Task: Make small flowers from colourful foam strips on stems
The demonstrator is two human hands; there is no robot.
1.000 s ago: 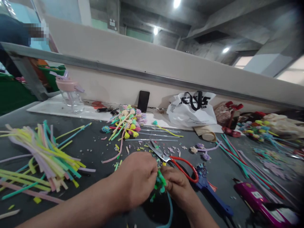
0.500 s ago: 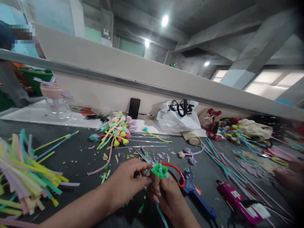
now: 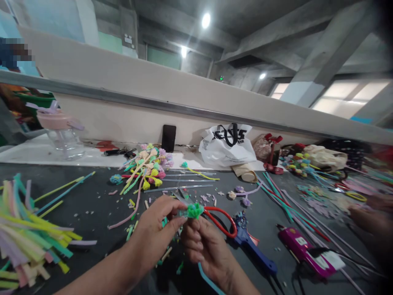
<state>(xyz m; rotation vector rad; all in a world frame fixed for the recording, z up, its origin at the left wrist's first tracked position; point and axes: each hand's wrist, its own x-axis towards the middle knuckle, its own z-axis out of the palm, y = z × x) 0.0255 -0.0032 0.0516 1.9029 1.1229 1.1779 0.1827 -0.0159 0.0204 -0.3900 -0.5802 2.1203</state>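
My right hand (image 3: pixel 204 243) is closed around the blue stem (image 3: pixel 208 279) of a green pipe-cleaner flower (image 3: pixel 195 210), just under its fuzzy head. The flower leans left, its head above my right fingers. Thumb and forefinger of my left hand (image 3: pixel 155 225) pinch at the flower's left edge; a small pale bit shows there, too small to name. Scissors (image 3: pixel 220 222) with red handles lie behind and right of the flower, blades partly hidden by my left hand. Right of my right hand lies a blue-handled tool (image 3: pixel 256 256), perhaps a glue gun.
Cut pipe cleaners (image 3: pixel 33 229) lie heaped at the left. Finished fuzzy flowers (image 3: pixel 147 164) are bunched farther back, near a phone (image 3: pixel 168 138) and a white bag (image 3: pixel 227 147). A magenta corded device (image 3: pixel 307 250) sits right. Another person's hand (image 3: pixel 365 215) is at the far right.
Both hands and the flower have shifted slightly left and up. The flower head has turned from facing me to leaning left, toward my left fingertips. The whole view has also swung a little.
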